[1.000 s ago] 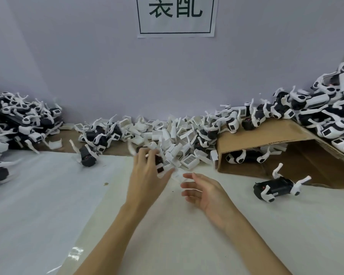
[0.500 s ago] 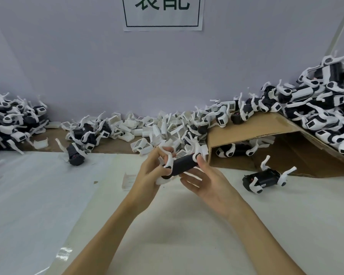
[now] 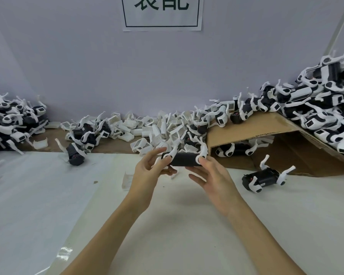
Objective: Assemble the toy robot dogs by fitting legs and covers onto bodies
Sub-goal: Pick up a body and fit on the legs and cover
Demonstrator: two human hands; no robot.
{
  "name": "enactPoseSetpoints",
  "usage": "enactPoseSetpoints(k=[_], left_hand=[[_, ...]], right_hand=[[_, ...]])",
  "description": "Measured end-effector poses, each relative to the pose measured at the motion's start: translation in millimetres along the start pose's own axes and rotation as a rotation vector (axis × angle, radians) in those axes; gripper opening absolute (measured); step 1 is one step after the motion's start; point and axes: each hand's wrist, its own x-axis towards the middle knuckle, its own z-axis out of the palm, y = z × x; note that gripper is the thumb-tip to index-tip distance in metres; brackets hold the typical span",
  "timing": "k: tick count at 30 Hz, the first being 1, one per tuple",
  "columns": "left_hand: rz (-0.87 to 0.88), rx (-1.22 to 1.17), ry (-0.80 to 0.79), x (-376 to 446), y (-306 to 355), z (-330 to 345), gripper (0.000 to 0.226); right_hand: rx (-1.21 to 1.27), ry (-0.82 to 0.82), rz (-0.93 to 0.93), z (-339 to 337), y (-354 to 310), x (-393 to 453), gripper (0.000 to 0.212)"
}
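Observation:
I hold a black toy dog body (image 3: 185,161) with white legs level above the table, legs pointing up. My left hand (image 3: 150,171) pinches its left end between thumb and fingers. My right hand (image 3: 213,179) holds the right end with the thumb by a white leg joint and the fingers under the body. A loose white cover (image 3: 128,180) lies on the table just left of my left hand. A heap of white covers (image 3: 155,132) sits behind my hands along the wall.
Another legged black body (image 3: 263,178) lies on the table at right, beside a tipped cardboard box (image 3: 266,128). Finished dogs are piled at far right (image 3: 326,108) and far left (image 3: 6,124). A lone black body (image 3: 75,154) lies at left.
The body has been lifted from the heap and turned level between both hands. My right hand has moved from below it to grip its right end.

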Motion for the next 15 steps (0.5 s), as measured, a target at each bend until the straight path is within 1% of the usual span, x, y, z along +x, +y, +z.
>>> enactPoseSetpoints(k=[1, 3, 5, 7, 8, 9, 10, 11, 13, 15], left_hand=[[0.007, 0.007, -0.024, 0, 2, -4, 0.067], [0.006, -0.012, -0.106, 3, 7, -15, 0.063], [-0.007, -0.042, -0.215, 7, 9, -28, 0.064], [-0.007, -0.043, -0.333, 10, 9, -38, 0.070], [0.004, -0.026, -0.381, 11, 8, -41, 0.075], [0.015, -0.015, -0.410, 12, 6, -42, 0.080], [0.014, -0.020, -0.413, 13, 6, -42, 0.081], [0.008, -0.034, -0.401, 13, 6, -41, 0.080], [-0.017, -0.114, -0.368, 14, 7, -37, 0.068], [-0.083, -0.204, -0.272, 14, 8, -32, 0.049]], right_hand=[[-0.014, -0.030, -0.010, -2, -2, 0, 0.051], [0.006, -0.143, 0.026, -11, -7, -1, 0.055], [0.038, -0.274, 0.130, -23, -15, -3, 0.055], [0.141, -0.329, 0.241, -31, -21, -4, 0.059], [0.187, -0.334, 0.275, -31, -22, -5, 0.057], [0.195, -0.331, 0.292, -29, -21, -5, 0.049], [0.163, -0.315, 0.294, -25, -18, -5, 0.037], [0.108, -0.272, 0.280, -20, -14, -4, 0.032], [-0.017, -0.185, 0.221, -13, -5, -3, 0.029], [-0.098, -0.144, 0.139, -8, 1, -3, 0.025]])
